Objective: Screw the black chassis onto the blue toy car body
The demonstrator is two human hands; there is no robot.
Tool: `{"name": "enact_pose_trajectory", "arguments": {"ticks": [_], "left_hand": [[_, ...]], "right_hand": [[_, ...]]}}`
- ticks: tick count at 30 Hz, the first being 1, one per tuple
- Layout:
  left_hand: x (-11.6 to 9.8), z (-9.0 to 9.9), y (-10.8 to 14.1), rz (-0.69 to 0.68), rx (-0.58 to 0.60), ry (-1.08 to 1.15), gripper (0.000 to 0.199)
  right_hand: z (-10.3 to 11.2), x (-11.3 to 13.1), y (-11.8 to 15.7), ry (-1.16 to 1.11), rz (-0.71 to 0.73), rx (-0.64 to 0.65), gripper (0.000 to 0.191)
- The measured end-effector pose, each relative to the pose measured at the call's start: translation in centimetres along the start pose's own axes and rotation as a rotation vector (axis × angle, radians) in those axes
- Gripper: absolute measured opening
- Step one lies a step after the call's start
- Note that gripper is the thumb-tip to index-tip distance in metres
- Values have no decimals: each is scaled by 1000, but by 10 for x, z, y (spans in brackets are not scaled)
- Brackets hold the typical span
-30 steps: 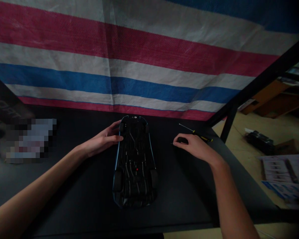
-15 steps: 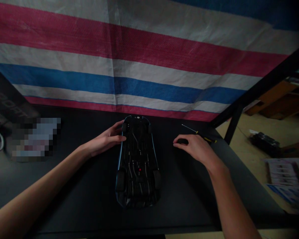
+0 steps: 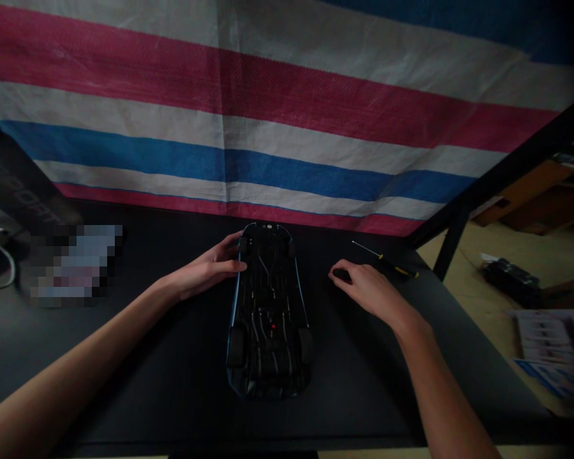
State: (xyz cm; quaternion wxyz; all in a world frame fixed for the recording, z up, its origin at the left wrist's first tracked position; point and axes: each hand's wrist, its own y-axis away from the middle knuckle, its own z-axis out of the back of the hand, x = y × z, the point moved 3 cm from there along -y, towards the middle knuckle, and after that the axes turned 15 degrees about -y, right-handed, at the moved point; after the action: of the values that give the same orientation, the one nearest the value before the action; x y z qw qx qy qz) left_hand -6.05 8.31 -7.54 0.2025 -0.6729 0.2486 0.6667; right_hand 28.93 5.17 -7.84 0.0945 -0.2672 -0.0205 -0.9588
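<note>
A toy car lies upside down on the black table, its dark underside and wheels facing up and blue bodywork showing along the sides. My left hand grips its left edge near the far end, thumb on the rim and the other fingers partly hidden behind it. To the right of the car, my right hand rests low over the table with fingers curled into a pinch. A dark patch shows between thumb and fingers; whether it is a held piece cannot be made out. Just beyond that hand lies a black-and-yellow screwdriver.
A striped tarp hangs behind the table. At left stand a dark box, a white cable and a blurred-out item. Right of the table, a black object and printed boxes are on the floor.
My right hand has shifted slightly left, closer to the car. The whole view has moved a little; the left hand keeps its hold on the car.
</note>
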Motion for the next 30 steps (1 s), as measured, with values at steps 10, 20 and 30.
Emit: {"name": "enact_pose_trajectory", "arguments": {"ticks": [10,20,30], "left_hand": [[-1,-1,0,-31,-6,-17,76],[-2,-2,1,5,-24,5,77],[0,-1,1,7,-13,18,75]], "right_hand": [[-4,14,-1,-134,77,51,27],[14,19,7,-287,70,134,23],[17,11,10,-307,50,187,21]]}}
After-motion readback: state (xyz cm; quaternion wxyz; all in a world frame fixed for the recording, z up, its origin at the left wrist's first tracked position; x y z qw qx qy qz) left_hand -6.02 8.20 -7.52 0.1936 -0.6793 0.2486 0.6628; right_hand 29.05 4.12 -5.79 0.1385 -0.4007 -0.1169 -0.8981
